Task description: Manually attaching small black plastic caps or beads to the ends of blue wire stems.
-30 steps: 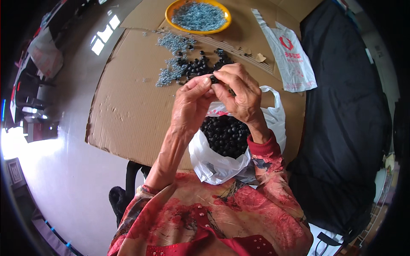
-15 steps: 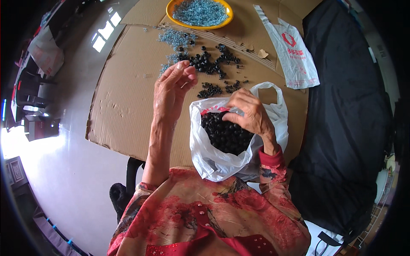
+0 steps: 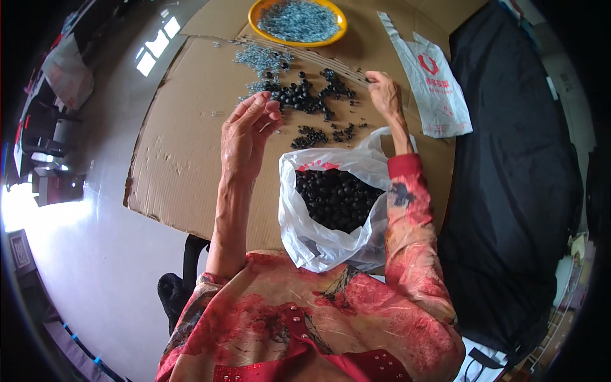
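My left hand (image 3: 245,127) is raised left of the black bead pile, thumb and forefinger together in a pinch. Whatever they hold, if anything, is too small to make out. Past the bag, my right hand (image 3: 386,97) reaches to the cardboard with its fingertips closed at a small black piece (image 3: 368,79). A white plastic bag (image 3: 294,223) stands with its mouth spread in front of me, full of round black beads (image 3: 340,200). Loose black beads (image 3: 299,95) lie beyond it, with a patch of smaller black pieces (image 3: 310,137) nearer the bag.
Small pale-blue pieces (image 3: 262,58) are scattered at the far left of the beads. A yellow dish (image 3: 254,24) at the far edge holds many more. A flat white plastic bag (image 3: 439,92) lies right on the cardboard (image 3: 172,153). Black cloth (image 3: 509,191) drapes along the right side.
My right hand has left the bag of beads and moved forward to the cardboard, where its fingers close at a small black piece. The left hand stays nearly in place, still pinched.
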Tool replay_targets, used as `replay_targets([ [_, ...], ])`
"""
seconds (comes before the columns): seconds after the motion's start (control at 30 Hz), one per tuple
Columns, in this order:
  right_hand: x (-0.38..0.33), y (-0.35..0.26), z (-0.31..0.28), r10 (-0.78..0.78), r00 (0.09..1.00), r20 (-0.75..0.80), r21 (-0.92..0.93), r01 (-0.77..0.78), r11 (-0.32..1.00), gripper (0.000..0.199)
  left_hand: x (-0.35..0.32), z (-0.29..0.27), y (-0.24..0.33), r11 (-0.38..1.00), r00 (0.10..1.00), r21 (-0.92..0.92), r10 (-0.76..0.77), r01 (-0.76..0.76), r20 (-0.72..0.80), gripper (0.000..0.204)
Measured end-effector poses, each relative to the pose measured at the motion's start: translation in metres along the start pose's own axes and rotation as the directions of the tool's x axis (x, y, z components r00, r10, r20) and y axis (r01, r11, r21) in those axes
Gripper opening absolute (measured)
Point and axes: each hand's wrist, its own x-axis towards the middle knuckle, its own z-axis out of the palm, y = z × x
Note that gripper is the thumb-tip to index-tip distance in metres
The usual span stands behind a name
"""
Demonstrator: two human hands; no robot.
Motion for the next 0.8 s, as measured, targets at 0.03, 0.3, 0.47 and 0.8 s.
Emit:
replay_targets([
  [0.03, 0.006, 0.022, 0.003, 0.014, 1.0, -0.023, -0.133, -0.017, 0.991, 0.026, 0.002, 0.0, 0.0, 1.0, 1.0, -0.005, 0.004, -0.004, 0.002, 0.023],
  [0.3, 0.011, 0.013, 0.027, -0.161, 0.968, 0.194, -0.228, 0.204, 0.952, 0.02, 0.01, -0.027, 0.0, 1.0, 0.994, 0.011, 0.023, -0.022, -0.103, 0.024],
  [0.47, 0.013, -0.004, 0.015, -0.112, 0.991, 0.07, -0.036, 0.115, 0.993, 0.017, 0.012, -0.024, 0.001, 0.999, 0.99, 0.032, 0.03, -0.026, -0.139, 0.022],
  [0.8, -0.008, -0.048, 0.0, 0.011, 0.945, 0.328, 0.144, -0.062, 0.988, 0.016, 0.009, -0.021, -0.003, 0.999, 0.992, 0.046, 0.011, -0.006, -0.123, 0.022],
])
